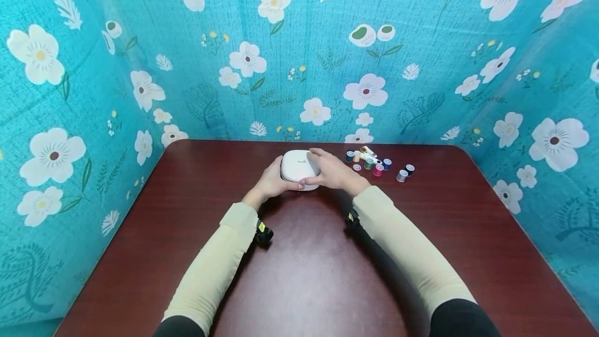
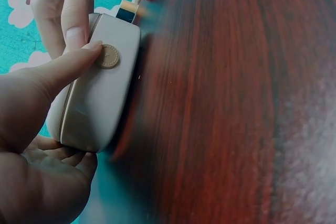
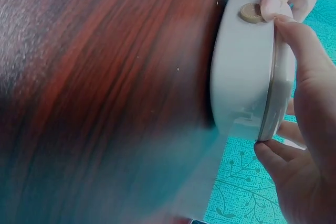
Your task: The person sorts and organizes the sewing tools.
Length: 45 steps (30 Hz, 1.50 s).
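A small white rounded case (image 1: 295, 163) sits on the table toward its far side, a seam running round it below the lid. Its front carries a round tan button (image 2: 108, 56). From the left, my left hand (image 1: 273, 180) grips the case, thumb at the seam beside the button and fingers round the side. My right hand (image 1: 332, 170) holds the opposite side, its thumb also at the front seam close to the left thumb. In the right wrist view, fingertips (image 3: 265, 150) of the right hand press the case's side along the seam. The lid is down.
Right of the case stand several thread spools, among them a pink one (image 1: 378, 170), a blue one (image 1: 387, 163) and a grey one (image 1: 402, 175). White-handled items (image 1: 369, 155) lie among them. The dark red table (image 1: 299, 274) meets a blue flowered curtain (image 1: 281, 92) behind.
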Tool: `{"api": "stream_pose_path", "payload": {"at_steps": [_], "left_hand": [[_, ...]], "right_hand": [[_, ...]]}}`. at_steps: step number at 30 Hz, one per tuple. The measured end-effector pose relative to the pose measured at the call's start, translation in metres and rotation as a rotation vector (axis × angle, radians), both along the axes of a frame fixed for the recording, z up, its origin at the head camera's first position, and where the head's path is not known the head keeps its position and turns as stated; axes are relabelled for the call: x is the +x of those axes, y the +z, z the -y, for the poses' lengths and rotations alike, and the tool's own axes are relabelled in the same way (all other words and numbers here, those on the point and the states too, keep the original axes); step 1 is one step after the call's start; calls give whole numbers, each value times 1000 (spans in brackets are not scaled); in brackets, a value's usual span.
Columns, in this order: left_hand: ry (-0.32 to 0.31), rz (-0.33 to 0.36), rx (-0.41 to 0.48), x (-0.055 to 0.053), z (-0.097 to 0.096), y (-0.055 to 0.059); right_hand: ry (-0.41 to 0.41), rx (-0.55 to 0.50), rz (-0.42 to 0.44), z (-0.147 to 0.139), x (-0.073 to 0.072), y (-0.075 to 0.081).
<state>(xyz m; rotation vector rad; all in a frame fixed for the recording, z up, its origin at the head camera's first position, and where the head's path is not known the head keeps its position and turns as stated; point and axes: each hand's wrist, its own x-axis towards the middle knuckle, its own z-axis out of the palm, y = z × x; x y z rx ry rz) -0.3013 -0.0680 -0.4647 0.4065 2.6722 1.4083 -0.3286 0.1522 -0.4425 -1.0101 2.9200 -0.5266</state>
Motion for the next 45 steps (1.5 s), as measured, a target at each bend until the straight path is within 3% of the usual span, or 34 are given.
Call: {"api": "stream_pose_path", "payload": {"at_steps": [9,19,34,45], "left_hand": [[39,80,69,0,0,0],[46,80,91,-3,-3,4],[44,107,121,-2,-3,-4],[20,93,128,-2,-1,-7]], "right_hand": [[-9,55,-104,3,-2,-1],[-12,39,-131,3,-4,3],[-52,-4,-32,2,-3,5],[-43,-47,-6,0,-4,3]]}}
